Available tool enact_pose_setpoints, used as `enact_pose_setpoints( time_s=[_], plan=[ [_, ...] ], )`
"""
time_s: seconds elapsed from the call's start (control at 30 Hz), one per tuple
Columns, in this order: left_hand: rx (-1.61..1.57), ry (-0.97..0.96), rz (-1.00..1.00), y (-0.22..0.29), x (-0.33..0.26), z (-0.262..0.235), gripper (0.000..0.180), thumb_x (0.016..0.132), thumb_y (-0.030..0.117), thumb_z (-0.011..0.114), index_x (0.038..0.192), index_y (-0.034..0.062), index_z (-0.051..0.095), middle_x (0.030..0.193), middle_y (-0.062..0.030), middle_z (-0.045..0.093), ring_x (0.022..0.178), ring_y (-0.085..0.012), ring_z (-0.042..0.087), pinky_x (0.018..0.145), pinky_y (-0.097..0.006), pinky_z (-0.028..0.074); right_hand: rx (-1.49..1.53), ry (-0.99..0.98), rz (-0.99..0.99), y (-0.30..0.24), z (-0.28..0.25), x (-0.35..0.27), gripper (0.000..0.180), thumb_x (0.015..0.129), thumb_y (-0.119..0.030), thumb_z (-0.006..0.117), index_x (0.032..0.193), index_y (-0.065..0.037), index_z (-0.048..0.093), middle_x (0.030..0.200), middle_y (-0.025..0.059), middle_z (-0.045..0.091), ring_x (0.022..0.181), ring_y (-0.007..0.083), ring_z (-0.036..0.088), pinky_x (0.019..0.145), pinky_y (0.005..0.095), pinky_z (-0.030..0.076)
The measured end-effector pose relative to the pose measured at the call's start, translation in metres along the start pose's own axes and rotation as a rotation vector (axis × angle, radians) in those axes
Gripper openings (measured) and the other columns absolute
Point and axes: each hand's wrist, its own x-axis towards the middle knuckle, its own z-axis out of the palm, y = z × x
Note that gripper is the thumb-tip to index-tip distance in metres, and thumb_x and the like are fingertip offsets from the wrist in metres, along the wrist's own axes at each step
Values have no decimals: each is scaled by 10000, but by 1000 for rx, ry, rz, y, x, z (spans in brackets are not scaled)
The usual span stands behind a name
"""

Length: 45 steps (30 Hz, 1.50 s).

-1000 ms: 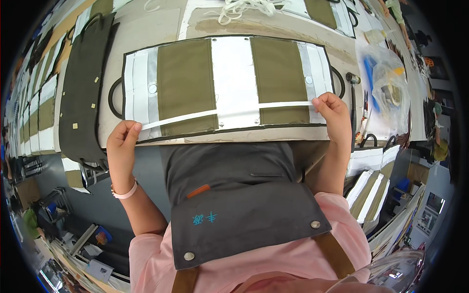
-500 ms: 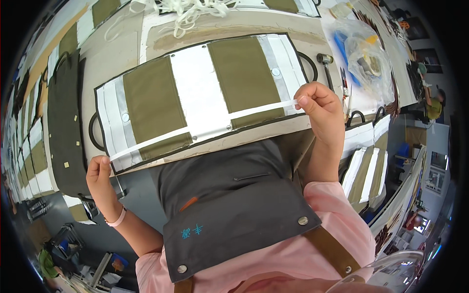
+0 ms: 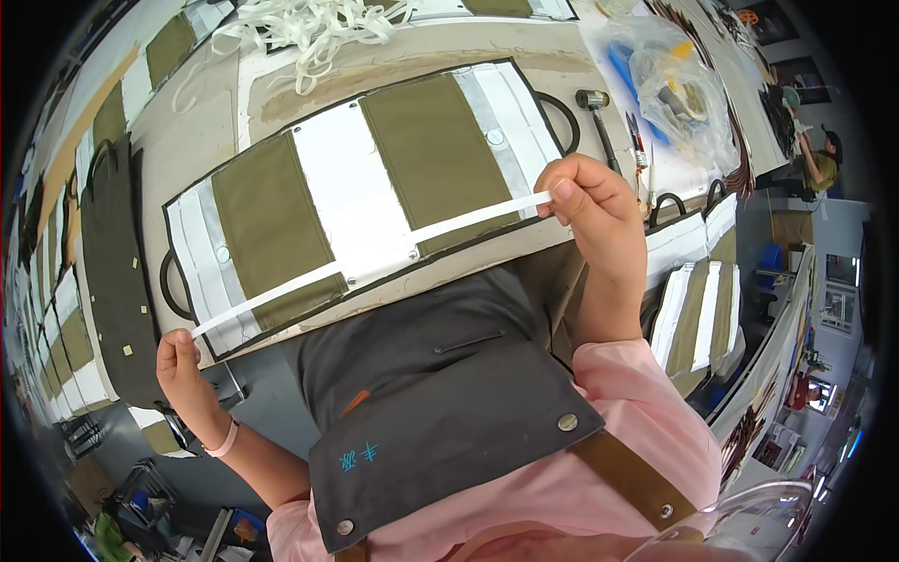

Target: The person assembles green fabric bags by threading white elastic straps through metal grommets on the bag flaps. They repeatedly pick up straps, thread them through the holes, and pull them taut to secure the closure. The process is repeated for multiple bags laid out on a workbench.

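Observation:
A narrow white strip of tape (image 3: 478, 215) is stretched straight between my two hands. My left hand (image 3: 189, 377) pinches one end of it, just off the near left corner of a flat fabric panel. Over the panel's near right part, my right hand (image 3: 604, 208) pinches the other end between thumb and fingers. The fabric panel (image 3: 435, 155) has olive, white and grey bands, a dark bound edge, round snaps and a black loop handle at each end. It lies flat on the table under the tape, which crosses it close to the near edge.
Loose white tape (image 3: 328, 37) lies tangled at the back. A hammer (image 3: 601, 126) rests right of the panel, near a clear plastic bag (image 3: 688, 98). A dark handled piece (image 3: 117, 262) lies at left. More striped pieces (image 3: 698, 323) hang at right. A person (image 3: 824, 159) is far right.
The view has shifted, so panel and table appear farther left and slightly turned. Both hands keep their pinch on the tape, which stays stretched.

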Motion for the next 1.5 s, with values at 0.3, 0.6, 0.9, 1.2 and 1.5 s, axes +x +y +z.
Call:
enact_pose_setpoints(
  time_s=[0.3, 0.6, 0.9, 1.2, 1.5],
  plan=[
    [-390, -88, -78, -5, 2, -5, 142, 970, 141, 575, 919, 14, 610, 740, 16, 517, 651, -54, 424, 607, -191, 367, 81, 15, -20, 1, -1, 1, 112, 937, -78, 571, 892, 18, 606, 691, 85, 618, 697, 162, 631, 673, 284, 502],
    [-496, -77, -128, 0, -1, 1, 126, 931, 42, 606, 1048, -4, 622, 925, -29, 629, 810, -83, 596, 762, -205, 500, 133, 54, -91, 20, -12, 2, 121, 896, 0, 601, 1002, 48, 637, 845, 149, 694, 751, 221, 690, 715, 312, 541],
    [-175, 7, 133, 19, -13, 24, 125, 908, 2, 617, 1031, -20, 624, 938, -48, 646, 841, -103, 596, 804, -233, 486, 768, -47, 31, 37, -29, 6, 159, 944, -57, 552, 1069, 16, 617, 857, 126, 703, 721, 182, 665, 671, 312, 520],
    [-154, 41, 304, 43, -25, 36, 119, 866, -49, 654, 976, -3, 649, 920, -28, 645, 798, -69, 587, 709, -182, 452, 753, 14, 97, 46, -46, 5, 126, 978, -77, 508, 1066, -10, 568, 795, 100, 658, 653, 140, 603, 599, 259, 455],
    [-134, 68, 299, 44, -27, 38, 106, 876, -24, 655, 979, 3, 653, 927, -33, 658, 833, -86, 610, 753, -199, 468, 632, 16, 88, 50, -47, 11, 103, 913, -11, 549, 1010, 12, 576, 922, 123, 660, 795, 173, 641, 710, 287, 516]
  ],
)
